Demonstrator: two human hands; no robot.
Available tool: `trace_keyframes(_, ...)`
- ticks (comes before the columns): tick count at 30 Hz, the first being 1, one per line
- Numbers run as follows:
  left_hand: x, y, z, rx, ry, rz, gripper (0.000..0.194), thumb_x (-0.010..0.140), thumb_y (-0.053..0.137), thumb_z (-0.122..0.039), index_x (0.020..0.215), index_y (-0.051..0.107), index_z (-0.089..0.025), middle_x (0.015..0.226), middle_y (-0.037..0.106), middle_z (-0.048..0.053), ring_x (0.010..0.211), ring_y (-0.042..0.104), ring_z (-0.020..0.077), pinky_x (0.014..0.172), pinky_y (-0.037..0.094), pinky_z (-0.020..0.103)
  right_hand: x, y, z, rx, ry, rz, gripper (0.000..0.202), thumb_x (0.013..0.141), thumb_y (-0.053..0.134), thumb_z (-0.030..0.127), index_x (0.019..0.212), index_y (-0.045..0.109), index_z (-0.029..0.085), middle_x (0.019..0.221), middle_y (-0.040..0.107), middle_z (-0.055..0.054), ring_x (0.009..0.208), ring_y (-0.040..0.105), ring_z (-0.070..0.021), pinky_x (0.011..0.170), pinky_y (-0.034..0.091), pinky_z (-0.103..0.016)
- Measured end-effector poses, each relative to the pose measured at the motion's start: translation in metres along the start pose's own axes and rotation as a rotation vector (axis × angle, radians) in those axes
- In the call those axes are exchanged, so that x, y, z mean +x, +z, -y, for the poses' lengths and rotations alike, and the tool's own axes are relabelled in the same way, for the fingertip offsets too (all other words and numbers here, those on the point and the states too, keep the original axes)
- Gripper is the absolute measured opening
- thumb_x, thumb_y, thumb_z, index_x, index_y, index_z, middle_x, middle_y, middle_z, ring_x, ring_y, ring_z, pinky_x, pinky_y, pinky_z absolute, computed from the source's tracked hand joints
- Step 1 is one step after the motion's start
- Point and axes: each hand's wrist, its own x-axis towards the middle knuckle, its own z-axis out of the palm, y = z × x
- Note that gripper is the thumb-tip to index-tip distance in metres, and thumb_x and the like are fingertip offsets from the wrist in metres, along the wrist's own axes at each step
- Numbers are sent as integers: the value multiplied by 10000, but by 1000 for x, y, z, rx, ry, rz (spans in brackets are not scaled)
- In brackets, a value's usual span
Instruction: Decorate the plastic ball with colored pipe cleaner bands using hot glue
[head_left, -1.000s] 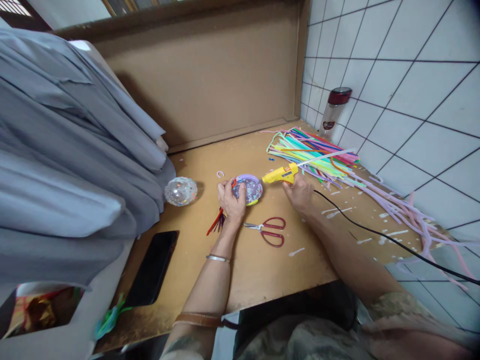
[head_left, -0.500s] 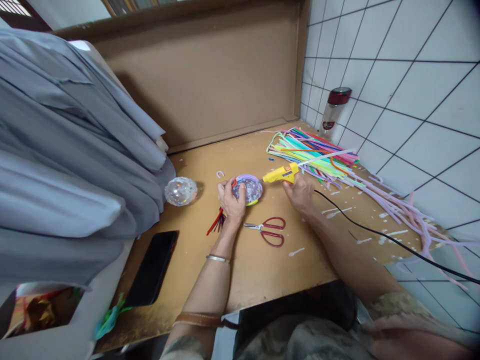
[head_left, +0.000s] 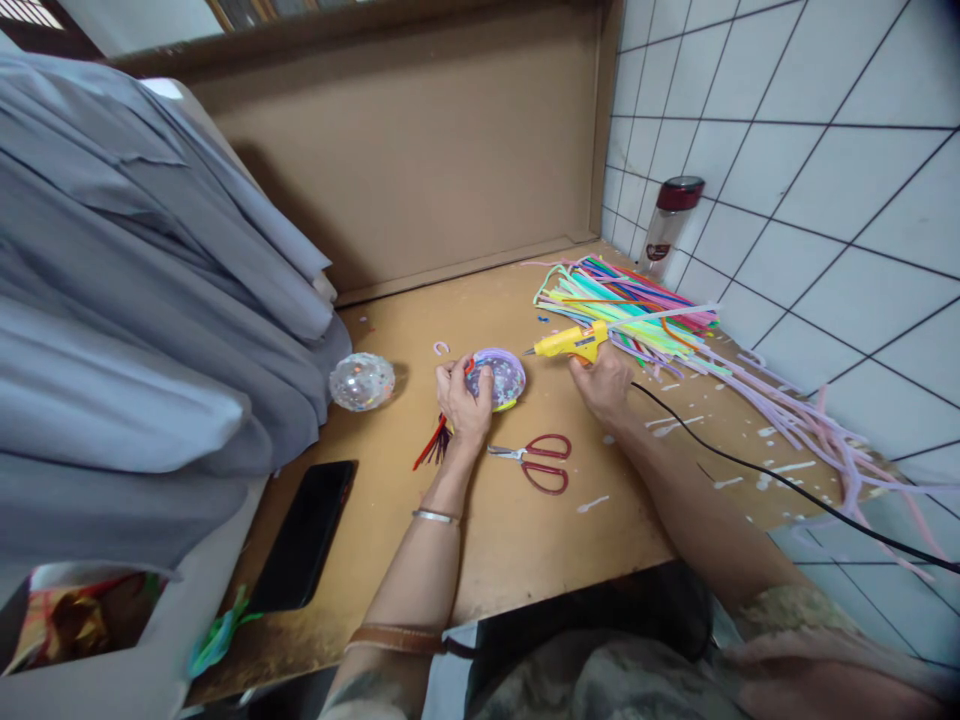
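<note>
My left hand [head_left: 463, 402] grips a clear, speckled, bowl-like half shell [head_left: 507, 376], its rim edged with purple, and with red and yellow bits at its sides. In my right hand [head_left: 604, 385] is a yellow hot glue gun [head_left: 571, 342]. Its nozzle points left and stands a little apart from the shell's right rim. A pale glue stick [head_left: 664, 314] juts from the gun's back. Below the shell lie scissors [head_left: 544, 460] with red handles, their blades towards my left wrist. Dark and red pipe cleaners [head_left: 430, 446] lie partly behind my left forearm.
Another clear speckled dome [head_left: 362, 382] sits left, beside a grey cloth [head_left: 150, 300]. A black phone [head_left: 306, 535] lies front left. Colourful pipe cleaners [head_left: 622, 305] and a bottle [head_left: 671, 225] are by the tiled wall. A black cord [head_left: 720, 452] runs off right.
My right hand has drawn the glue gun slightly to the right, so its nozzle has come away from the shell's rim. My left hand and the shell have hardly moved.
</note>
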Motion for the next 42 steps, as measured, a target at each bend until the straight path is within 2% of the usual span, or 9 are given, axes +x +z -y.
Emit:
trace_keyframes(3,-1,1,1,5,14,-13,453,932,522,-511,1172,669,-156,1043,581,116,996,611,245,950,499,397,6,-6,-1,-48,31,12,432,857,566,443,1130,607,110,987,697,-172,877,640,-309,734,451,-369)
trace_keyframes(7,-3,2,0,12,60,-36,444,981,436,-487,1161,681,-163,1030,588,114,995,608,239,928,499,384,13,-13,-5,-160,90,141,502,843,620,460,1170,602,79,1138,671,-216,967,644,-332,777,460,-380)
trace_keyframes(12,-3,2,-2,21,120,-42,470,1018,348,-434,1170,695,-156,1028,601,126,981,603,233,914,492,376,16,-13,-14,-252,71,271,483,873,603,447,1152,637,54,1154,668,-244,1039,629,-363,830,456,-411)
trace_keyframes(18,-2,2,-2,22,145,-53,457,1017,365,-401,1164,719,-152,1007,589,125,958,598,232,896,494,380,13,-15,-14,-244,-126,124,386,892,583,422,1045,658,76,1069,657,-251,1029,566,-372,890,391,-483)
trace_keyframes(23,-1,0,-2,15,175,-77,423,1020,383,-374,1135,732,-165,974,576,104,932,590,206,869,488,346,7,-11,-4,-24,-388,1,241,962,477,305,1005,658,151,989,664,-158,962,555,-296,854,375,-417)
trace_keyframes(29,-1,-5,-6,-6,279,-114,329,1000,462,-322,1061,744,-166,907,577,84,866,563,189,825,457,331,-15,-11,21,236,-642,-3,275,1025,415,282,976,672,197,888,674,-100,849,575,-242,784,410,-373)
trace_keyframes(35,-4,-7,-14,2,565,-75,217,964,543,-249,1023,748,-212,882,618,62,821,566,170,764,424,304,-27,-18,36,383,-731,1,318,1046,386,274,1179,657,173,977,705,-118,884,603,-240,778,458,-376)
trace_keyframes(38,-4,-7,-16,-4,632,-56,198,959,549,-240,1003,741,-216,861,616,48,801,563,164,730,424,287,-28,-18,36,428,-771,30,304,1047,393,254,1066,688,182,945,707,-106,883,609,-222,792,465,-360)
trace_keyframes(42,-4,-8,-17,-6,621,-32,205,955,545,-246,990,744,-211,851,618,59,790,567,170,725,435,290,-28,-20,35,392,-770,98,314,1048,399,256,967,696,195,891,698,-91,852,606,-207,790,447,-348)
